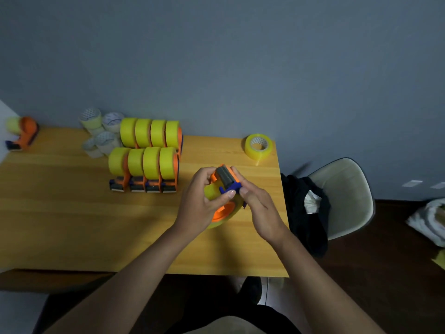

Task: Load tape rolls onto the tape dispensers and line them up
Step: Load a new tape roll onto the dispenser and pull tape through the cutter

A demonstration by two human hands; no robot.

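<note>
Held just right of frame centre, above the near-right part of the bench (pixel 72 225): one orange dispenser (pixel 222 210) with a yellow tape roll (pixel 212 192) already seated on its hub. Left hand (pixel 199 201) wrapped round roll and body, thumb pressed on the roll's face. Right hand (pixel 258 208) pinched on the blue tab (pixel 232 188) beside the grey roller (pixel 226 178) at the head end. Both hands clamped, neither spread.

Judged light, rigid plastic; roll firm at the core but slick on its outer wrap, loose end likely sticky. Cutter teeth presumably near the roller, so best held by the roll's flanks and the orange frame, fingers off the blade edge.

Further back, left of centre: eight loaded dispensers (pixel 147 162) in two rows of four, packed side by side, heads toward the camera. Behind them, a cluster of clear tape rolls (pixel 103 133) against the wall. Upper right of the bench: a single yellowish roll (pixel 258 147) lying flat, well apart. Far left edge: another loaded dispenser (pixel 22 132), out of line.
</note>
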